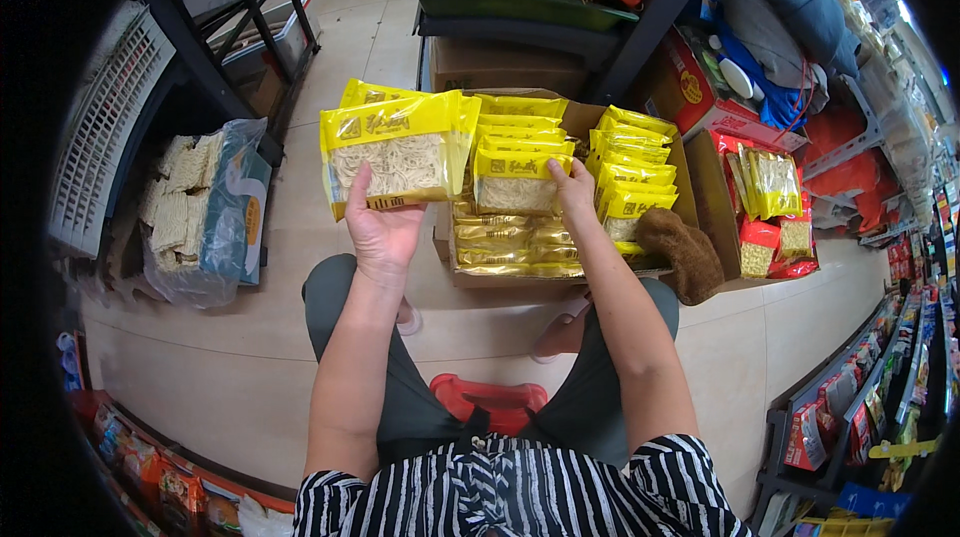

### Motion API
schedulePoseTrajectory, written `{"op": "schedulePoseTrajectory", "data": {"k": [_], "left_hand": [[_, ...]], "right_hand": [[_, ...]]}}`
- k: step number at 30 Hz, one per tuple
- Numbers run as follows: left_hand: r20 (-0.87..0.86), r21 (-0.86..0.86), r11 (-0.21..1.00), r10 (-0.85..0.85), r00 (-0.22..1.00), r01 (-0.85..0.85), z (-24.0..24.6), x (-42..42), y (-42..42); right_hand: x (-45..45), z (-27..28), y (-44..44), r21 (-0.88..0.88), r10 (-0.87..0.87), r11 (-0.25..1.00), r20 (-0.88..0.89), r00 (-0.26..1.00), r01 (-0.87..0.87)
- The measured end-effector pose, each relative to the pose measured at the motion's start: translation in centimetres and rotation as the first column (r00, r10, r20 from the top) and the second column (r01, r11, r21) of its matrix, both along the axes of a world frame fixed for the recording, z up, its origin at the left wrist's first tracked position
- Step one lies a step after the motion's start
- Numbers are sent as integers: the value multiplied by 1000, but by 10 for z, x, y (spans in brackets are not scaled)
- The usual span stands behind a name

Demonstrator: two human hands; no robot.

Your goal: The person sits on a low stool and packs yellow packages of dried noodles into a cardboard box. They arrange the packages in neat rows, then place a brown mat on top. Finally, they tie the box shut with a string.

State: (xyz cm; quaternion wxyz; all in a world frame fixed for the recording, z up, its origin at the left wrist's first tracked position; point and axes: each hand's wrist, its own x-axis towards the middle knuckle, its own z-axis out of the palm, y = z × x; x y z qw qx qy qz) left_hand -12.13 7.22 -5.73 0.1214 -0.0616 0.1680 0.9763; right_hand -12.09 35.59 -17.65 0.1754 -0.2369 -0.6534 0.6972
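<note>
Several yellow packets of dried noodles (390, 154) are stacked in my left hand (382, 225), thumb on the front of the top packet, above the floor and left of a cardboard box (686, 184). My right hand (576, 195) pinches the upper right corner of another noodle packet (516, 184) at the front of a row in that box. A second row of yellow packets (637, 177) stands to its right, and gold-edged packets (491, 244) lie flat along the near side. Brown fuzzy cloth (679, 252) hangs over the box's near right corner.
At the left stands a teal box (236, 214) of bare noodle blocks with clear plastic. Another carton of red and yellow packets (772, 184) is at the right. Behind are a green tray (525, 8) and a metal post (652, 11). A red stool (487, 402) is between my legs; shelves flank both sides.
</note>
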Motion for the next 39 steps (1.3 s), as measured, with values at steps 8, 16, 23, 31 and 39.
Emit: {"op": "schedulePoseTrajectory", "data": {"k": [8, 16, 23, 31, 39], "left_hand": [[-2, -18, 1000, 10, 1000, -10, -5, -2, 0], [17, -3, 1000, -13, 1000, 13, -3, -1, 0], [12, -18, 1000, -14, 1000, 14, -2, -2, 6], [27, -19, 999, -40, 999, 41, -7, -3, 2], [-3, -56, 996, -75, 997, 74, -8, 5, 13]], "right_hand": [[1, -4, -2, 489, -190, 868, 175, 966, 82], [-2, -24, 5, 178, 80, 977, 219, 972, -120], [-5, -29, 10, 254, 21, 963, 253, 967, -88], [-2, 16, -21, 437, -66, 891, 386, 920, -120], [16, 60, -29, 493, -71, 858, -168, 983, 146]]}}
